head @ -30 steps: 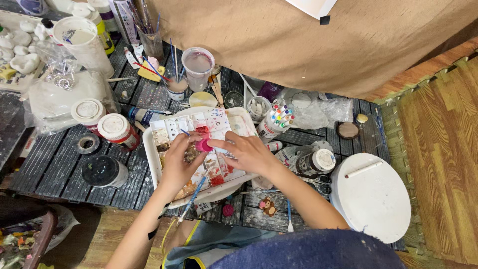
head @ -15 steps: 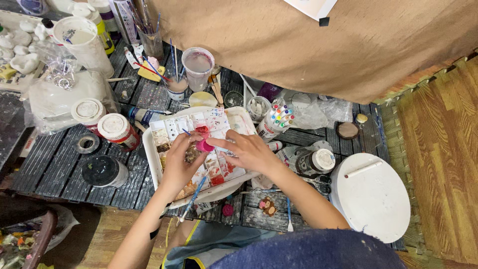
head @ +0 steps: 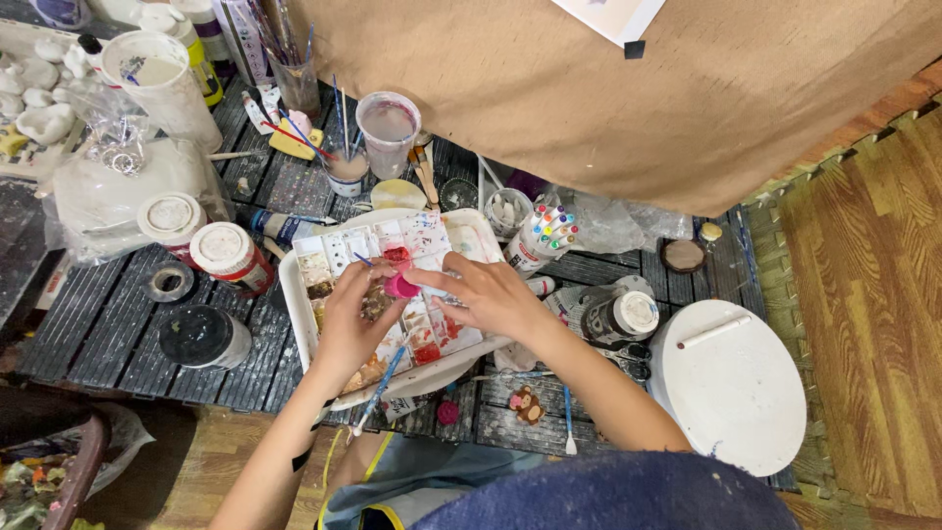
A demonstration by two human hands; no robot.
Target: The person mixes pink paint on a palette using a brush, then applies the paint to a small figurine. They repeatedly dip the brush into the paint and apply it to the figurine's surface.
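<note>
Your left hand (head: 355, 319) and right hand (head: 491, 294) both pinch the small pink paint pot (head: 400, 286), grips closed, steadying it over the paint palette (head: 339, 257).

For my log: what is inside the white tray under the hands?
The white tray holds a paint palette with stained wells. Both hands, left and right, meet at a small pink piece and cover the middle wells.
</note>
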